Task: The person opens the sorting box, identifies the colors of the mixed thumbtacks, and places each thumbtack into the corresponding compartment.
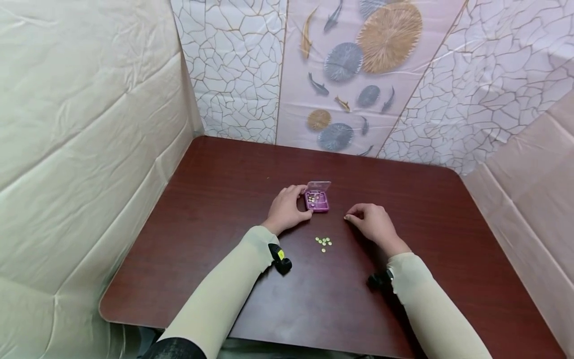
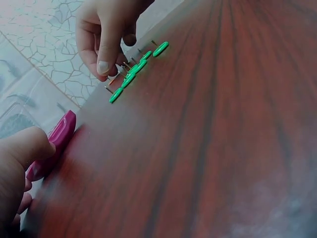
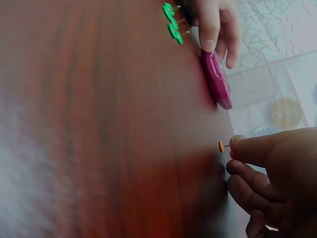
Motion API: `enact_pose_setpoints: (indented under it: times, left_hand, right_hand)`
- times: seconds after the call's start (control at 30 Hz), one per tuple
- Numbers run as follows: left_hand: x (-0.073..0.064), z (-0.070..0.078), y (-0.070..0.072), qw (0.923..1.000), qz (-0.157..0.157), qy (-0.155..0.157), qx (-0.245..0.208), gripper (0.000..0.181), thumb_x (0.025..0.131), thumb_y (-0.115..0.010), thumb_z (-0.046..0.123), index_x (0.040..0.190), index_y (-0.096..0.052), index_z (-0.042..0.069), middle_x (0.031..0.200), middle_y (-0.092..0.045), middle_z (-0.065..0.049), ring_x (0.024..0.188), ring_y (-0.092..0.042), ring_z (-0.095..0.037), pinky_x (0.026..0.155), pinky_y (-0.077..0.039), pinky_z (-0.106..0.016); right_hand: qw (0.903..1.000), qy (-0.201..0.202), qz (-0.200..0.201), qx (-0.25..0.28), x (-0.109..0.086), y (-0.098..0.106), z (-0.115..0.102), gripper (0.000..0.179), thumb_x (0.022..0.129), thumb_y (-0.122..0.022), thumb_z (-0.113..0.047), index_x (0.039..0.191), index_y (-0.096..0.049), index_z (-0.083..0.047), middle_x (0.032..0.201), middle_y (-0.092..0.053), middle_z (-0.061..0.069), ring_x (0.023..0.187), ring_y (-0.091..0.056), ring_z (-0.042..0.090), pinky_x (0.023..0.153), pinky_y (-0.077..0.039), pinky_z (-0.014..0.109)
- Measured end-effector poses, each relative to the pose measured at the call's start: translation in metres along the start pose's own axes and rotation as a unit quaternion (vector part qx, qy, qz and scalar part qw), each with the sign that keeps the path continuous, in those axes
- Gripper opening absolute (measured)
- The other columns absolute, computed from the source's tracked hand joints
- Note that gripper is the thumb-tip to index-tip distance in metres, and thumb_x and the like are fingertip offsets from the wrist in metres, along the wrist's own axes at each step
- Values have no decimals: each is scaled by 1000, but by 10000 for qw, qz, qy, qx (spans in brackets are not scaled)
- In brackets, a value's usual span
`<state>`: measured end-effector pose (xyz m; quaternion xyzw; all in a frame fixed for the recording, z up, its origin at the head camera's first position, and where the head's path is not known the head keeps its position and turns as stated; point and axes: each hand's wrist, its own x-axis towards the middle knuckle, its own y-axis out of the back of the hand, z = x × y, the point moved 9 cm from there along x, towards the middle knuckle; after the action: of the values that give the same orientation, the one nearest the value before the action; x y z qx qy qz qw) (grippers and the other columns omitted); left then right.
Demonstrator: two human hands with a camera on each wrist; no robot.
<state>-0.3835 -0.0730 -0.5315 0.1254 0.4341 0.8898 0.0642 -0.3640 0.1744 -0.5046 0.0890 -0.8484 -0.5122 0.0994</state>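
A small purple case (image 1: 317, 201) stands on the table with its clear lid (image 1: 319, 186) raised at the back. Several small pieces lie inside it. My left hand (image 1: 287, 208) grips the case from its left side, thumb at the front corner and fingertips at the back. To the right of the case, my right hand (image 1: 371, 222) pinches a thumbtack by its pin between thumb and forefinger; the orange head (image 3: 221, 147) of this thumbtack faces the tabletop. In front of the case lies a loose group of green thumbtacks (image 2: 130, 75), pins pointing up.
The dark red-brown wooden table (image 1: 202, 199) has rounded corners. Behind it hangs a patterned cloth (image 1: 332, 89) with fish and round leaf shapes. Pale cloth (image 1: 89, 149) covers the left side, and more pale cloth (image 1: 529, 184) hangs on the right.
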Motion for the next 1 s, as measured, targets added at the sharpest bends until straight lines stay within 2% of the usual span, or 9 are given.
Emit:
enact_pose_setpoints:
  times: [0.17,0.4,0.57,0.83,1.0]
  left_hand:
    - [0,-5,-1,10000,-17,68,-15,82,90,-87,44,160,-53,18,141,-63,1,129,-58,-21,112,-49,-42]
    - [0,-9,-2,10000,-25,86,0,81,90,-86,45,160,-54,18,141,-63,2,129,-57,-21,112,-49,-41]
    - [1,-11,0,10000,-15,62,21,81,90,-86,45,159,-53,18,142,-63,2,129,-57,-21,112,-49,-41]
    - [2,-8,1,10000,11,-10,43,81,90,-87,45,159,-54,18,142,-63,2,128,-58,-20,111,-49,-40]
    - [1,-4,1,10000,-41,-48,2,81,90,-87,44,159,-54,17,143,-63,1,131,-58,-20,113,-49,-40]
  right_hand:
    - [9997,50,-56,-235,0,-5,-7,9,103,-80,-26,102,-85,-18,91,-78,0,79,-67,23,78,-56,51]
    - [9992,94,-8,-390,1,-8,-14,9,102,-80,-25,100,-84,-18,87,-76,-2,77,-67,22,75,-57,51]
    - [9993,133,149,-331,7,-10,-23,11,103,-78,-25,100,-84,-16,92,-79,0,79,-70,25,77,-58,53]
    - [9989,18,459,-27,27,-14,-45,13,104,-78,-26,101,-84,-15,103,-81,6,97,-74,33,88,-58,57]
    - [9982,32,591,-90,36,-17,-58,14,104,-76,-25,107,-84,-14,109,-80,10,95,-74,35,84,-58,59]
